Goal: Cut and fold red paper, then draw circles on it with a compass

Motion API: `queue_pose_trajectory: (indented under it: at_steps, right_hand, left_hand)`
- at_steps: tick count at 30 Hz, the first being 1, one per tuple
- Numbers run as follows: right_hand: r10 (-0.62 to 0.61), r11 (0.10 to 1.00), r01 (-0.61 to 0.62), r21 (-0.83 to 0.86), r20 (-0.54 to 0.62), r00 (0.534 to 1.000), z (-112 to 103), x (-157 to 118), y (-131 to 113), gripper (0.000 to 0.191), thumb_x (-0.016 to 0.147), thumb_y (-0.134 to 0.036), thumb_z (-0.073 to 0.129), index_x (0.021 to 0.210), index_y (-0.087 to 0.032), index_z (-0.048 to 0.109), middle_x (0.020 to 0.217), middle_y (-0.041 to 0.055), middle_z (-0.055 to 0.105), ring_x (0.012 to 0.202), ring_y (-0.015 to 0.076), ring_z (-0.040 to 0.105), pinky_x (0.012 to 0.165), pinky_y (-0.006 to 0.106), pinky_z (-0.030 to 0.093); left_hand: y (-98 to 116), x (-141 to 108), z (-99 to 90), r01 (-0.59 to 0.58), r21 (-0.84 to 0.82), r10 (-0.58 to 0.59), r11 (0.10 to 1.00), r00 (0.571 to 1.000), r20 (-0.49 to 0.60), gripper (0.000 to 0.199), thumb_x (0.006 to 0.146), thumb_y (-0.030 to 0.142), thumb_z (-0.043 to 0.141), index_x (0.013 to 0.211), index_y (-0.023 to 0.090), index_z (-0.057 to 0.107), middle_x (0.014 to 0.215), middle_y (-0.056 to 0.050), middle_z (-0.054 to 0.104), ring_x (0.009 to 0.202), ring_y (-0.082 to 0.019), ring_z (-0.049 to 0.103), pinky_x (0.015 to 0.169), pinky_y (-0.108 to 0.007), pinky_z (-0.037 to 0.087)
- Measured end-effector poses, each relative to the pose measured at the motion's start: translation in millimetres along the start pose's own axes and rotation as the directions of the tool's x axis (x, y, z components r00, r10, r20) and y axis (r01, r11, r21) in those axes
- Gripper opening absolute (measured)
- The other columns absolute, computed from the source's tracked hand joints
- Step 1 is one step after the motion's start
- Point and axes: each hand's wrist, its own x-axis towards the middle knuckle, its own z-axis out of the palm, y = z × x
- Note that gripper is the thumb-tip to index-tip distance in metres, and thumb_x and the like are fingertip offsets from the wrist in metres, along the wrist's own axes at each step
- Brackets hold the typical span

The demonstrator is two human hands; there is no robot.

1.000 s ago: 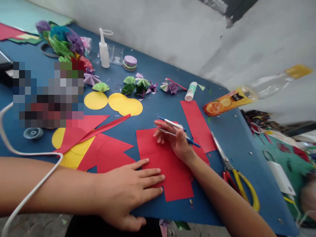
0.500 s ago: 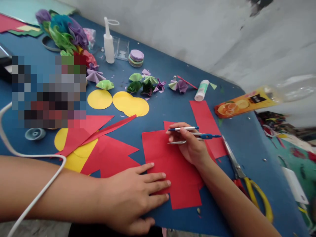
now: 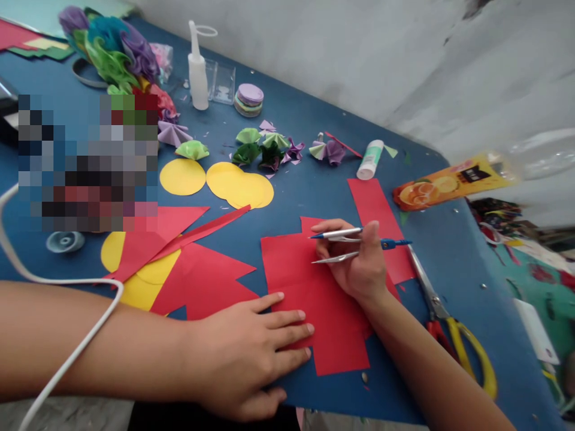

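My left hand [image 3: 256, 353] lies flat with fingers spread, its fingertips on the left edge of the red paper [image 3: 309, 299]. In my right hand [image 3: 359, 263] is a drawing compass [image 3: 338, 257], blue at the hinge and with a pen in one leg. Its two legs point left above the red paper and are spread apart. Scissors [image 3: 442, 317] with yellow and red handles lie to the right of my right forearm. Further left are cut red paper pieces [image 3: 215, 278] over yellow paper circles [image 3: 148, 293].
Yellow circles [image 3: 182, 177], folded paper flowers [image 3: 272, 146] and a glue stick [image 3: 371, 160] lie across the far side. A squeeze bottle [image 3: 197, 78] stands behind them. An orange-labelled bottle [image 3: 453, 182] lies near the right edge. A white cable [image 3: 67, 280] crosses my left forearm.
My right thumb has lifted from the compass and now points up. The compass stays in my right hand over the red paper. My left hand remains flat; the view has shifted slightly.
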Motion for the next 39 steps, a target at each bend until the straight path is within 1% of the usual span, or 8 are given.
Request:
queue_pose_trajectory:
  at_steps: [4, 8, 14, 21, 28, 32, 36, 39]
  right_hand:
    - [0.04, 0.998, -0.038, -0.056, 0.041, 0.998, 0, -1, 2, 0.046, 0.076, -0.066, 0.054, 0.077, -0.022, 0.068, 0.052, -0.0021, 0.052, 0.041, 0.0094, 0.042, 0.037, 0.023, 0.031]
    - [0.062, 0.998, -0.061, -0.017, 0.061, 0.996, -2, 0, 3, 0.029, 0.072, -0.046, 0.071, 0.087, -0.023, 0.066, 0.062, -0.0032, 0.059, 0.048, 0.0088, 0.051, 0.041, 0.02, 0.04]
    - [0.012, 0.994, 0.007, -0.109, 0.164, 0.986, -6, -2, -1, 0.038, 0.066, -0.023, 0.079, 0.1, -0.026, 0.063, 0.077, -0.0014, 0.065, 0.073, 0.0132, 0.064, 0.066, 0.026, 0.055]
    - [0.043, 0.963, 0.007, -0.269, 0.181, 0.982, -4, -9, -5, 0.046, 0.073, -0.029, 0.075, 0.116, -0.027, 0.058, 0.085, 0.0021, 0.07, 0.081, 0.0196, 0.069, 0.074, 0.036, 0.058]
    - [-0.099, 0.98, 0.118, -0.159, 0.124, 0.987, -10, -8, 6, 0.021, 0.08, -0.044, 0.065, 0.088, -0.025, 0.067, 0.073, 0.0001, 0.064, 0.056, 0.0116, 0.056, 0.051, 0.025, 0.048]
    - [-0.155, 0.975, 0.174, -0.14, 0.133, 0.979, -10, -11, 3, 0.019, 0.082, -0.044, 0.063, 0.082, -0.025, 0.064, 0.081, 0.0006, 0.06, 0.058, 0.0114, 0.054, 0.052, 0.026, 0.046]
    - [-0.247, 0.921, 0.268, -0.283, 0.107, 0.963, -7, -19, -7, 0.015, 0.088, -0.04, 0.056, 0.088, -0.027, 0.063, 0.085, 0.0019, 0.06, 0.063, 0.0139, 0.054, 0.06, 0.03, 0.048]
    - [-0.375, 0.796, 0.469, -0.383, 0.297, 0.878, -8, -26, -19, 0.019, 0.093, -0.036, 0.046, 0.085, -0.026, 0.061, 0.077, 0.0025, 0.06, 0.066, 0.0158, 0.055, 0.063, 0.032, 0.048]
  left_hand:
    - [0, 0, 1.4, -0.002, 0.002, 0.003, 1.0, 1.0, -0.018, 0.049, 0.09, 0.035, 0.045, 0.133, 0.012, 0.046, 0.142, -0.011, 0.044, 0.134, -0.026, 0.036, 0.115, -0.045, 0.017]
    - [0, 0, 1.6, -0.012, -0.001, 0.012, 1.0, 1.0, -0.013, 0.05, 0.09, 0.035, 0.045, 0.133, 0.011, 0.046, 0.142, -0.011, 0.043, 0.134, -0.027, 0.036, 0.115, -0.046, 0.017]
    - [0, 0, 0.5, -0.007, 0.0, 0.007, 1.0, 1.0, -0.019, 0.05, 0.089, 0.034, 0.046, 0.133, 0.01, 0.046, 0.142, -0.012, 0.043, 0.133, -0.027, 0.037, 0.114, -0.048, 0.02]
    - [-1, 0, 0.1, -0.014, 0.008, 0.014, 1.0, 1.0, -0.015, 0.049, 0.089, 0.033, 0.045, 0.132, 0.009, 0.046, 0.141, -0.011, 0.044, 0.133, -0.026, 0.037, 0.115, -0.045, 0.017]
    - [-2, -1, 0.8, -0.009, 0.017, 0.009, 1.0, 1.0, -0.002, 0.048, 0.091, 0.034, 0.042, 0.133, 0.012, 0.044, 0.143, -0.01, 0.043, 0.134, -0.025, 0.035, 0.116, -0.042, 0.012]
    - [-1, -2, -0.4, -0.018, 0.032, 0.018, 0.999, 1.0, -0.007, 0.048, 0.091, 0.034, 0.042, 0.133, 0.012, 0.044, 0.142, -0.01, 0.044, 0.134, -0.025, 0.035, 0.115, -0.044, 0.015]
    - [2, -1, -5.9, -0.083, -0.006, 0.079, 0.997, 0.968, -0.24, 0.023, 0.089, 0.027, 0.047, 0.101, 0.013, 0.06, 0.117, -0.011, 0.062, 0.104, -0.022, 0.059, 0.096, -0.036, 0.041]
    - [4, 0, -10.4, -0.037, -0.166, -0.064, 0.985, 0.824, -0.563, 0.008, 0.085, 0.024, 0.055, 0.084, 0.017, 0.051, 0.091, -0.006, 0.062, 0.082, -0.015, 0.058, 0.075, -0.026, 0.047]
